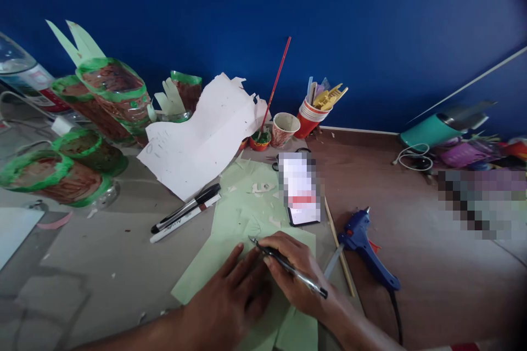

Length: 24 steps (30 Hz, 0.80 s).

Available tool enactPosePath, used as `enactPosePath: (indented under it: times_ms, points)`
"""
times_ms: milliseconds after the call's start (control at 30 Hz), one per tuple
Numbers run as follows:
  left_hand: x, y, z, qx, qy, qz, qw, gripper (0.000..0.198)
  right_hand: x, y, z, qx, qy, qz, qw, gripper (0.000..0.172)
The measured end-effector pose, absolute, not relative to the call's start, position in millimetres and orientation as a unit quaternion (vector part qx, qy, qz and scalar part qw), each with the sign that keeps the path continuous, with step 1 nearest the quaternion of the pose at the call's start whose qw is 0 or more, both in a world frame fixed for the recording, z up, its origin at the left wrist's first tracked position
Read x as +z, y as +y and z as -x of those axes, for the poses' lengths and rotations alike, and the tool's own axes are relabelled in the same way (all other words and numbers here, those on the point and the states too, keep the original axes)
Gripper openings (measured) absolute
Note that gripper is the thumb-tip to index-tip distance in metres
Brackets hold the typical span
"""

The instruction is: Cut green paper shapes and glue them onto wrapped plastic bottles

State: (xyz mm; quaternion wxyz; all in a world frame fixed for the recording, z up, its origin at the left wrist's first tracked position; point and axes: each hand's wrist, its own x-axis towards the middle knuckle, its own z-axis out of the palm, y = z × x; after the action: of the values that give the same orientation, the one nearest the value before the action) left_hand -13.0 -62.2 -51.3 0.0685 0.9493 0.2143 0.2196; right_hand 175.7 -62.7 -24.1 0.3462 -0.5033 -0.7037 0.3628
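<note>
Worktop [436, 296], brown and grey, before dark blue wall [263, 5]; right hand [302, 255] grips slim black pen [286, 265], left hand [228, 299] spread on pale-green paper [200, 279].

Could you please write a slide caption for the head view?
Right hand holding a pen, left hand resting on pale green paper, blue glue gun nearby.
</note>
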Motion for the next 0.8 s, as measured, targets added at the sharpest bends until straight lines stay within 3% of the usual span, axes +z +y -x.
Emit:
enactPosePath:
  times_ms: [800]
  points:
    - [-49, -61, 14, 0.199, 0.207, -0.954, 0.089, 0.03, -26, -58, -170, 0.36, -0.7, 0.515, 0.339, 0.022]
